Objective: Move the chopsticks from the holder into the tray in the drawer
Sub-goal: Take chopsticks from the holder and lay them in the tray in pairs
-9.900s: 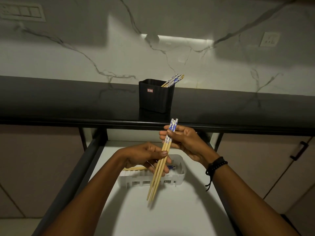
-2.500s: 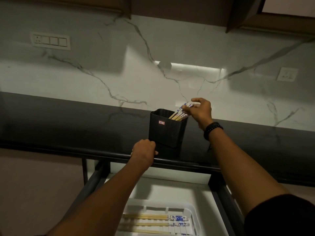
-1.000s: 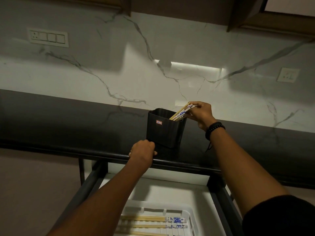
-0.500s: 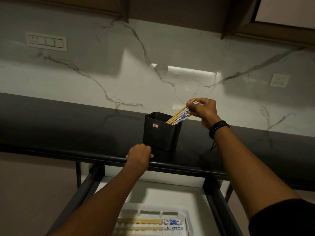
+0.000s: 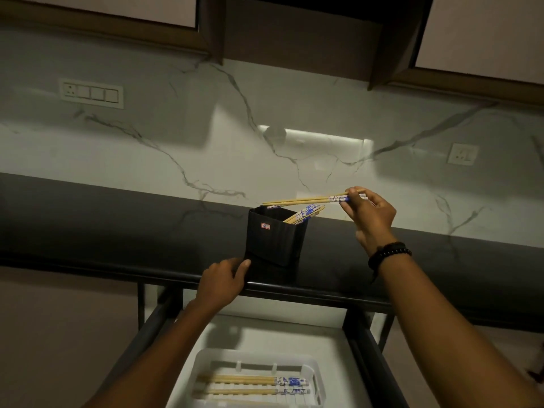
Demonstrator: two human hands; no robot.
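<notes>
A black holder stands on the dark countertop, with several chopsticks leaning out of its right side. My right hand pinches the blue-patterned ends of a pair of wooden chopsticks, held nearly level above the holder's rim. My left hand rests on the counter's front edge, its thumb touching the holder's lower left corner. Below, a white tray lies in the open drawer with several chopsticks lying in it.
The marble backsplash carries a switch plate at left and a socket at right. Dark upper cabinets hang overhead. The drawer's black side rails frame the tray. Cabinet fronts flank the drawer on both sides.
My right hand has lifted a pair of chopsticks out of the holder and swung it to nearly level, moving right. My left hand has stayed on the counter edge.
</notes>
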